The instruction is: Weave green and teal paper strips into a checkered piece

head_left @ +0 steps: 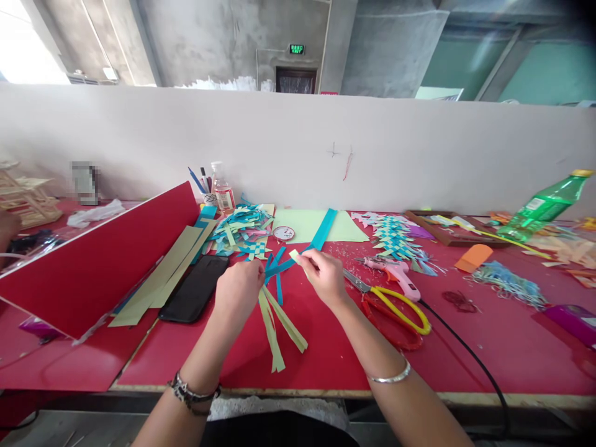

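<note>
My left hand [239, 287] is closed around the crossing of several paper strips. Blue strips [279, 288] stick out past its fingers, and pale yellow-green strips [274, 332] hang below it. My right hand [325, 277] pinches the end of a pale yellow-green paper strip [294, 255] between thumb and forefinger. Behind the right hand, a wide blue strip [325, 228] lies slanting across a light green sheet [298, 218]. How the strips cross inside the left hand is hidden by its fingers.
Scissors [395, 304] and a pink glue gun [395, 273] lie to the right, its cable running toward the front edge. A black phone [193, 290] and long paper strips [161, 273] lie left, beside a red upright board [107, 261]. Woven paper pieces [244, 226] and a green bottle [542, 208] stand farther back.
</note>
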Demonstrator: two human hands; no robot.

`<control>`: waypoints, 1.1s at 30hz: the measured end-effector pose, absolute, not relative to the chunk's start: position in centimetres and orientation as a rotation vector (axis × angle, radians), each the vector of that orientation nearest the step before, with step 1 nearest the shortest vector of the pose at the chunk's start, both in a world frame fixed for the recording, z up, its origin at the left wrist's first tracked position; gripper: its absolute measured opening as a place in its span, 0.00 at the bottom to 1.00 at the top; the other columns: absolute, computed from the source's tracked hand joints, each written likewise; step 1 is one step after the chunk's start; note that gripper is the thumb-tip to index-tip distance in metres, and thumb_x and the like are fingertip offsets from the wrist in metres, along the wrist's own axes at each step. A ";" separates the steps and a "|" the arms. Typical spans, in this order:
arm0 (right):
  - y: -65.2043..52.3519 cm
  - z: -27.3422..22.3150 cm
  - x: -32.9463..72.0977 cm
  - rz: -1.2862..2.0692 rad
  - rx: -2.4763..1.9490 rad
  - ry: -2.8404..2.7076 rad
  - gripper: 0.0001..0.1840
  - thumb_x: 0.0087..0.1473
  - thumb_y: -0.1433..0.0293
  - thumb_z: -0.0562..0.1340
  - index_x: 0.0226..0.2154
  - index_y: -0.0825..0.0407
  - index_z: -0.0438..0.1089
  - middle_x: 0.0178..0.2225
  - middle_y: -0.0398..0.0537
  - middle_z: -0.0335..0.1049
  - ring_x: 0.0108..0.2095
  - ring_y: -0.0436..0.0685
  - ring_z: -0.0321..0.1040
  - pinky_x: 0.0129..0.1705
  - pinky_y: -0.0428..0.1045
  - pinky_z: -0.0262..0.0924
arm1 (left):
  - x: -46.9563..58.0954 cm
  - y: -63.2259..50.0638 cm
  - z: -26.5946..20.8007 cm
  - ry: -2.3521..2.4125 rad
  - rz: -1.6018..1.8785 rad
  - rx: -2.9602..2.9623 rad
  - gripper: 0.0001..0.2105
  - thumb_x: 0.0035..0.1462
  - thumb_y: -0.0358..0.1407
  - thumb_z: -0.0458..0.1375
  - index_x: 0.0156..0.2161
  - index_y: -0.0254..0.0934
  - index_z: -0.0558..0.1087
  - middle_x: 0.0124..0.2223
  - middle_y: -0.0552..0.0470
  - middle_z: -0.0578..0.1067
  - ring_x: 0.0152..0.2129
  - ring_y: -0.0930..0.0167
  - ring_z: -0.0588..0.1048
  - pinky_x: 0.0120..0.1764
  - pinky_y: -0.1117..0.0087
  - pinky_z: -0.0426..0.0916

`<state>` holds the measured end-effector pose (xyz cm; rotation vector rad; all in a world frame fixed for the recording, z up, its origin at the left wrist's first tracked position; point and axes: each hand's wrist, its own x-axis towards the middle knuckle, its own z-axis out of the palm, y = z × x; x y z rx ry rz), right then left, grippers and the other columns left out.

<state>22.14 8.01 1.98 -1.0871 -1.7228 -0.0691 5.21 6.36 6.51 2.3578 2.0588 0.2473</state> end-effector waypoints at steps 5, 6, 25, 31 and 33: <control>7.9 2.0 21.9 0.102 -1.045 -1.659 0.08 0.51 0.63 0.55 0.27 0.51 0.61 0.22 0.41 0.60 0.24 0.48 0.57 0.30 0.44 0.53 | 5.3 6.1 6.8 2.054 0.446 2.403 0.09 0.55 0.36 0.47 0.36 0.41 0.69 0.33 0.51 0.76 0.28 0.68 0.73 0.22 0.74 0.54; 8.0 1.9 21.8 0.126 -1.030 -1.603 0.09 0.49 0.62 0.57 0.29 0.50 0.59 0.25 0.42 0.60 0.27 0.49 0.58 0.33 0.45 0.54 | 5.2 6.1 6.8 2.045 0.500 2.416 0.09 0.55 0.36 0.47 0.36 0.41 0.69 0.33 0.51 0.76 0.28 0.68 0.73 0.22 0.74 0.54; 8.5 2.3 21.4 1.046 -0.745 -1.223 0.22 0.45 0.58 0.60 0.40 0.48 0.53 0.20 0.35 0.64 0.27 0.50 0.67 0.36 0.49 0.60 | 5.2 5.9 7.0 1.659 1.121 2.676 0.10 0.57 0.37 0.48 0.36 0.41 0.71 0.32 0.56 0.77 0.29 0.73 0.72 0.39 0.72 0.59; 8.7 2.2 21.5 1.144 -0.806 -1.031 0.24 0.44 0.54 0.59 0.40 0.48 0.55 0.22 0.40 0.68 0.25 0.51 0.66 0.25 0.46 0.59 | 5.2 6.0 6.8 1.621 1.187 2.627 0.10 0.57 0.37 0.48 0.39 0.40 0.71 0.33 0.55 0.76 0.29 0.73 0.72 0.37 0.73 0.61; 8.6 2.3 21.8 1.236 -0.816 -1.132 0.21 0.46 0.53 0.57 0.39 0.49 0.60 0.24 0.43 0.68 0.25 0.51 0.65 0.22 0.45 0.58 | 5.1 6.0 6.7 1.607 1.213 2.583 0.10 0.57 0.37 0.48 0.38 0.41 0.71 0.32 0.55 0.76 0.27 0.73 0.72 0.35 0.74 0.61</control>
